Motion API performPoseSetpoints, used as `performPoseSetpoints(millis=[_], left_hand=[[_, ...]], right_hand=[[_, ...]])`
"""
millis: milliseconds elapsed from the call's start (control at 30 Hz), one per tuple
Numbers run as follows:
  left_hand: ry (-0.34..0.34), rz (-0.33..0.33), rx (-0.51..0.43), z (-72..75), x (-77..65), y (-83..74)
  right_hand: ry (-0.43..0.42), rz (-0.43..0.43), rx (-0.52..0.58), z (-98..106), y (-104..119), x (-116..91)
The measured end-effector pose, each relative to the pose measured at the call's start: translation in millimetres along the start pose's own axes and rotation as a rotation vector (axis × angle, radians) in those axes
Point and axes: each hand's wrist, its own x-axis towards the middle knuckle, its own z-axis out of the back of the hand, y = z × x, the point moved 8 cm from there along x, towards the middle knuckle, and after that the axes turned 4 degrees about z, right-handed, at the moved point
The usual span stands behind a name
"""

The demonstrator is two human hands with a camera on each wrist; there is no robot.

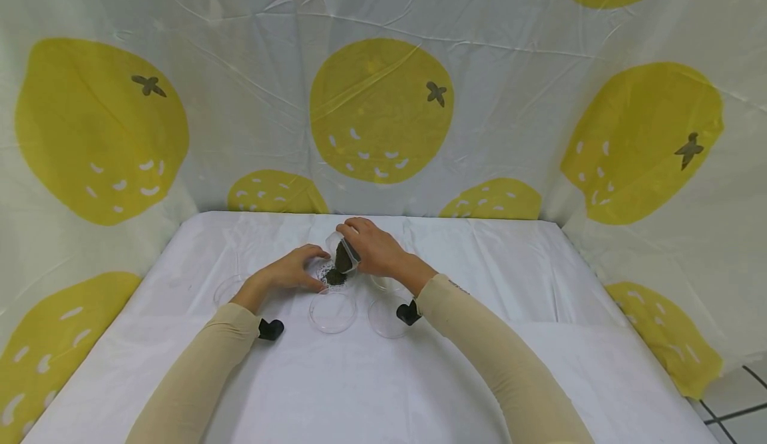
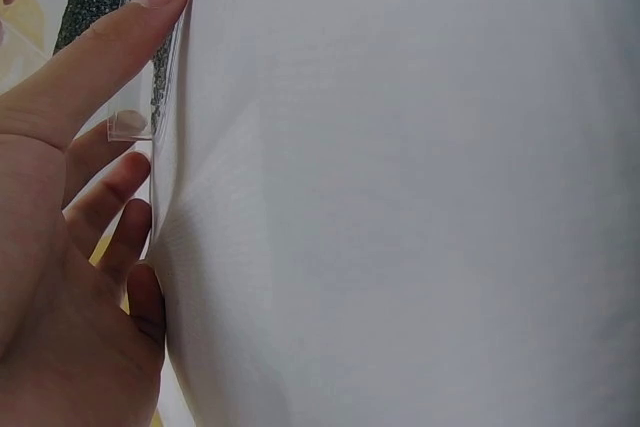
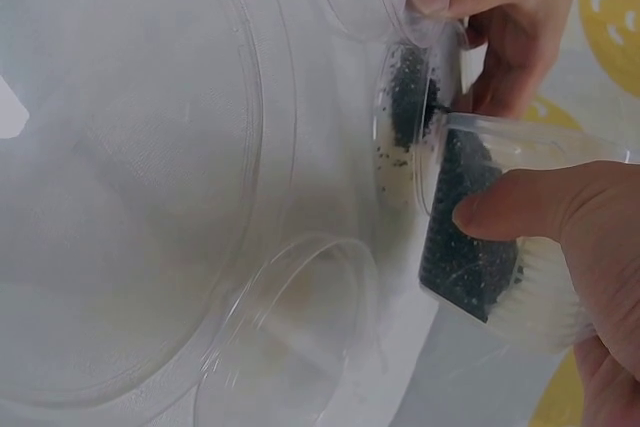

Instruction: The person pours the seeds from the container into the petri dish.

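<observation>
My right hand (image 1: 379, 249) grips a clear plastic tub (image 3: 550, 312) partly filled with dark granules (image 3: 470, 247). The tub is tipped, its mouth over a clear petri dish (image 3: 398, 175). A dark heap (image 1: 335, 275) of the same granules lies in that dish, with loose grains scattered round it. On the dish's left side, my left hand (image 1: 289, 269) holds the rim between thumb and fingers. In the left wrist view, the thumb (image 2: 110, 47) lies along the dish's edge, while the other fingers curve behind.
Nearest me, a clear round dish (image 1: 333, 332) lies in front of the heap, another (image 1: 386, 336) to its right. A further dish (image 1: 223, 291) is beside my left forearm, and one (image 1: 386, 287) sits partly behind my right wrist. A white cloth (image 1: 335, 391) covers the table.
</observation>
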Motion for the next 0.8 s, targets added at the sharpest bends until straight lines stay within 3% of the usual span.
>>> performPoseSetpoints(millis=[267, 600, 800], left_hand=[[0.005, 0.023, 0.001, 0.3, -0.5, -0.8], [0.008, 0.046, -0.017, 0.1, 1.0, 0.0], [0.005, 0.017, 0.004, -0.1, 0.5, -1.2]], right_hand=[[-0.013, 0.007, 0.0, 2, 2, 0], [-0.034, -0.067, 0.065, 5, -12, -5], [-0.065, -0.083, 0.129, 2, -21, -6]])
